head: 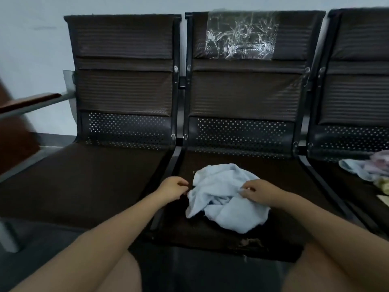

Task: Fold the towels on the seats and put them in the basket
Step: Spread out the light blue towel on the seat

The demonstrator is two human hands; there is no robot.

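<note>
A crumpled pale blue terry towel (225,194) lies in a loose heap on the middle dark brown padded seat (212,234) of a row of black metal-framed chairs, towards the seat's front half. Its cloth is bunched into soft folds and ridges, with one flap hanging down at the near left and a flatter corner spread at the near right; nothing of it is folded square.

The left hand (173,189) sits just beside the towel's left edge with fingers curled in; whether it pinches the cloth there cannot be told. The right hand (257,191) rests on the towel's right side, fingertips curled and pinching a fold of the fabric.

On the right-hand seat (341,186), well apart from the blue towel, lies a pile of more towels (366,168), pale blue, pink and yellowish, partly cut off by the frame edge.

The left-hand seat (84,182) shows its brown pad
</note>
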